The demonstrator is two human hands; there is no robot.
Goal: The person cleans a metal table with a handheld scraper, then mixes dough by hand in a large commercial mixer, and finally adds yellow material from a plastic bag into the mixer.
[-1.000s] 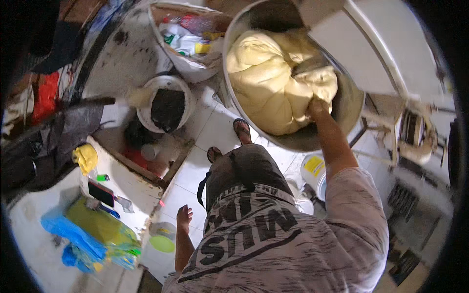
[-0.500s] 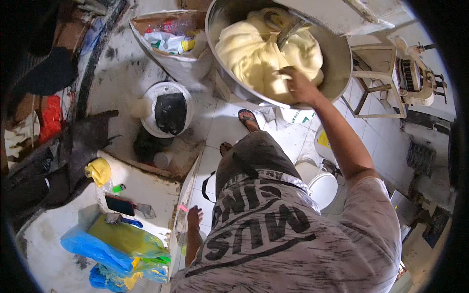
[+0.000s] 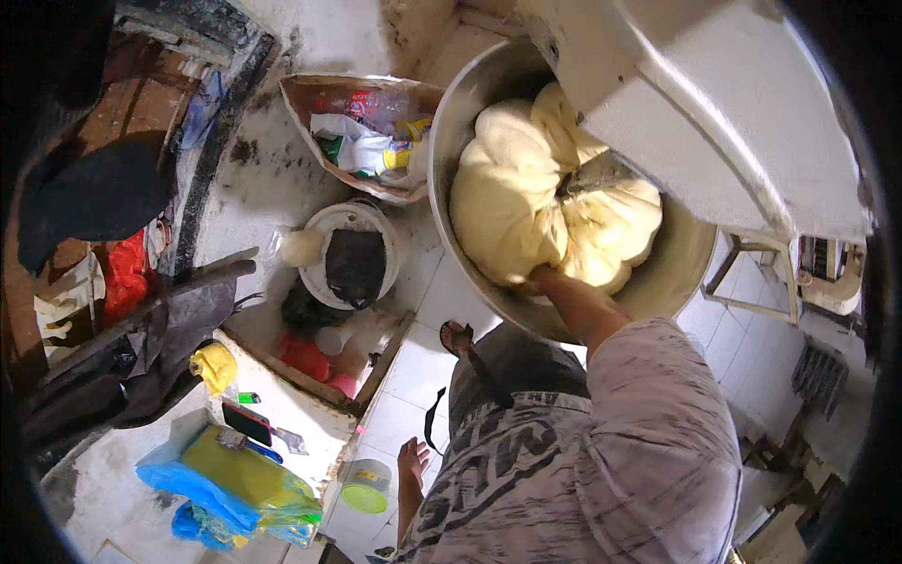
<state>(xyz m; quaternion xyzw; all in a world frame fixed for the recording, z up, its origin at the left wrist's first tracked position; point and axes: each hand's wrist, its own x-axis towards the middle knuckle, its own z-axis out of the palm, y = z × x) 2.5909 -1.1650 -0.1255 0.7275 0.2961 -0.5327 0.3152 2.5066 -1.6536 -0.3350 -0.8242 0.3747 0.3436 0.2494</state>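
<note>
Pale yellow dough (image 3: 512, 188) lies in thick folds inside a large metal mixing bowl (image 3: 681, 277). A dark metal mixer arm (image 3: 601, 171) sticks into the middle of the dough from under the mixer's white housing (image 3: 695, 103). My right hand (image 3: 552, 285) reaches over the bowl's near rim and presses against the dough's near side. Its fingers are hidden there. Low beside my body hangs my left hand (image 3: 412, 459), its fingers apart and nothing in it, above a clear tub with a green lid (image 3: 364, 498).
Left of the bowl stand a sack of plastic waste (image 3: 362, 141) and a white bucket (image 3: 390, 235) with a black bag on it. A ledge at lower left bears a phone (image 3: 246, 423), a yellow cloth (image 3: 214, 367) and blue and yellow plastic bags (image 3: 230, 475). A wooden stand (image 3: 752, 282) is at right.
I have leaned closer to the bowl, and the view has shifted. My right hand has gone from above the dough to its near side, fingers now hidden. My left hand still hangs free.
</note>
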